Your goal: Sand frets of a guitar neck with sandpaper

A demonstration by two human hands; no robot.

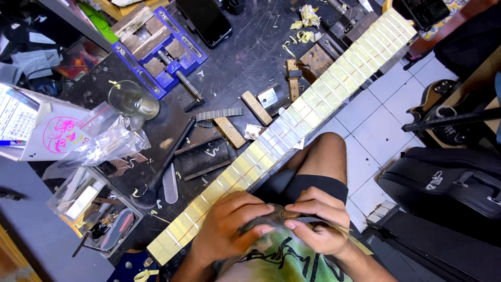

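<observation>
Beside the taped fretboard (pixel 292 125), left hand (pixel 229 224) and right hand (pixel 318 219) both pinch a thin wire strip (pixel 313 219).

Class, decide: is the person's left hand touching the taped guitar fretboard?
Cannot tell. In the head view the left hand overlaps the fretboard, hiding any contact or gap.

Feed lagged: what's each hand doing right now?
Left hand: closed, gripping one end of a thin curved metal strip.
Right hand: closed, pinching the same strip.
</observation>
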